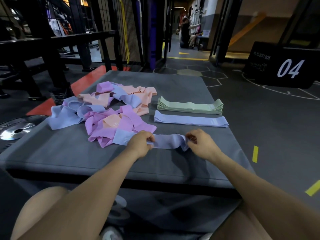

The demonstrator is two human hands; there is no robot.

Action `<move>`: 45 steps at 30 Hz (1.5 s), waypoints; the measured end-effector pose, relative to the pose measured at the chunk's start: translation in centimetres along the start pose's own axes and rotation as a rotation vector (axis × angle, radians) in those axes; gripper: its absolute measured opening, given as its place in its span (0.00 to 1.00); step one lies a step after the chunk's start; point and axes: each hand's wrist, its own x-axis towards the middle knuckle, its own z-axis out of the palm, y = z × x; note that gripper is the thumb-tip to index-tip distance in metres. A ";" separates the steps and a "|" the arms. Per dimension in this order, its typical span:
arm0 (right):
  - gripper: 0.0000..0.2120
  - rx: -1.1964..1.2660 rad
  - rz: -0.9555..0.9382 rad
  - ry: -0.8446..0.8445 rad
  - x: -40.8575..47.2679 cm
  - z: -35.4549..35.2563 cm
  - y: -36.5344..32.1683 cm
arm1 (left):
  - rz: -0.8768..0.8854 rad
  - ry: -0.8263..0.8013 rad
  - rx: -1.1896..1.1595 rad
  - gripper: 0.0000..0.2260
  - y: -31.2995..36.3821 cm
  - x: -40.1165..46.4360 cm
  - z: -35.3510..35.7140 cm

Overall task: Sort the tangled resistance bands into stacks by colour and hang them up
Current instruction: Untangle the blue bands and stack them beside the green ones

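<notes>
Your left hand (141, 144) and right hand (200, 144) are bare, and the backs of both face the camera, with short, rounded knuckles showing. Your left forearm (103, 181) and right forearm (251, 184) are bare too, uncovered from wrist to the near edge of the view, with no sleeve edge in sight. They look smooth and widen steadily toward you. At the near left your left knee (46, 198) shows as a bare, rounded shape, and at the near right a bare stretch of your right leg (242, 224) fills the corner. A pale rounded patch low between your legs may be a shoe; it is too blurred to tell.
</notes>
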 end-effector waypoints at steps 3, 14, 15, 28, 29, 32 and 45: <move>0.11 0.008 0.023 -0.034 -0.3 0.5 0.1 | -0.010 -0.009 -0.003 0.09 0.1 0.0 0.0; 0.10 0.111 0.231 0.214 0.4 0.8 0.7 | 0.010 -0.015 0.063 0.09 0.1 0.4 0.2; 0.09 0.141 0.230 0.224 0.4 0.7 0.7 | 0.011 -0.018 0.070 0.09 0.2 0.4 0.2; 0.08 0.782 0.154 -0.008 -0.4 -1.8 3.2 | 0.010 -0.030 0.105 0.08 0.3 0.5 0.2; 0.09 0.790 0.155 -0.037 -0.4 -2.0 3.3 | 0.009 -0.030 0.109 0.07 0.4 0.5 0.2; 0.11 0.817 0.151 -0.151 -0.4 -2.4 3.5 | 0.013 -0.028 0.115 0.07 0.4 0.6 0.2; 0.12 0.338 0.208 -0.010 0.0 -1.0 2.1 | 0.022 -0.032 0.119 0.08 0.0 0.9 0.5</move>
